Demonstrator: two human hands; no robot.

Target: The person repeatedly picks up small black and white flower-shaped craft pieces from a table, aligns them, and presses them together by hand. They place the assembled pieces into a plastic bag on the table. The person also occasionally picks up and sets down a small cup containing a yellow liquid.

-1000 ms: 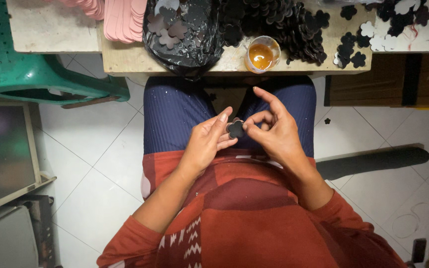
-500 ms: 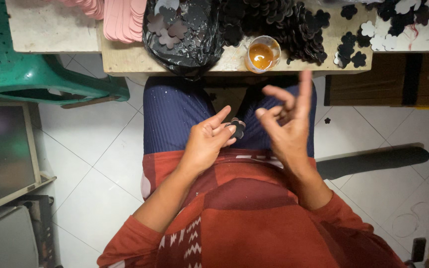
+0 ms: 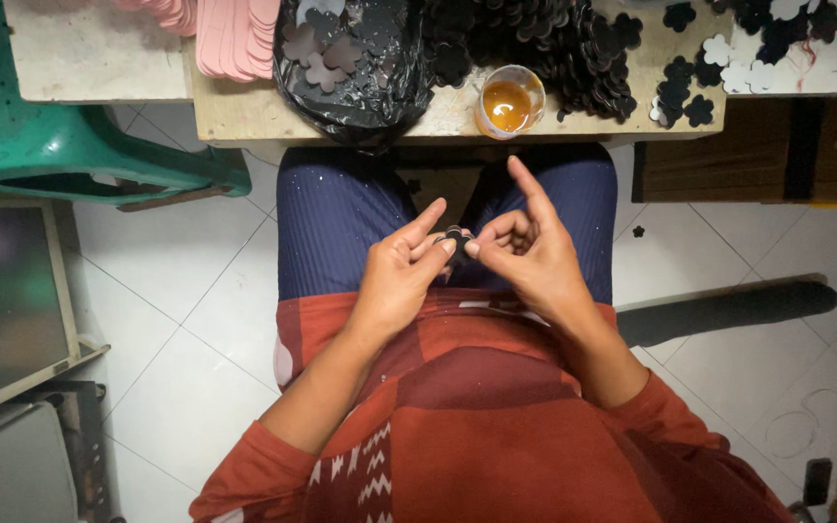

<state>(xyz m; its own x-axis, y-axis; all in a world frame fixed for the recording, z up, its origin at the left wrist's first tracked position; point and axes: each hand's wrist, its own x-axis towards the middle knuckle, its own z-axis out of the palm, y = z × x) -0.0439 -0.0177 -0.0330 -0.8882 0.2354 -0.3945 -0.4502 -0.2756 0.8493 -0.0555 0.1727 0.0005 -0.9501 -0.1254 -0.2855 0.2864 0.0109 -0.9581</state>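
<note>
- Right hand has closed back onto the small black flower-shaped cutout (index finger raised).
- Left hand still pinches it, over the lap.

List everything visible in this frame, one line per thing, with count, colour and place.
small flower-shaped piece: one, dark, pinched between both hands above the lap
pile of flower-shaped pieces: many, black, table top centre to right
white flower-shaped pieces: a few, table right
plastic bag: one, black, table centre-left, with some greyish pieces on it
small cup: one, clear with amber liquid, table front edge
pink strips: a stack, table left
table: one, pale wood, top of view
plastic chair: one, green, left on the tiled floor
single piece on floor: one, black, right of the knees
left hand: one, fingertips on the piece
right hand: one, fingertips on the piece, index finger raised
</note>
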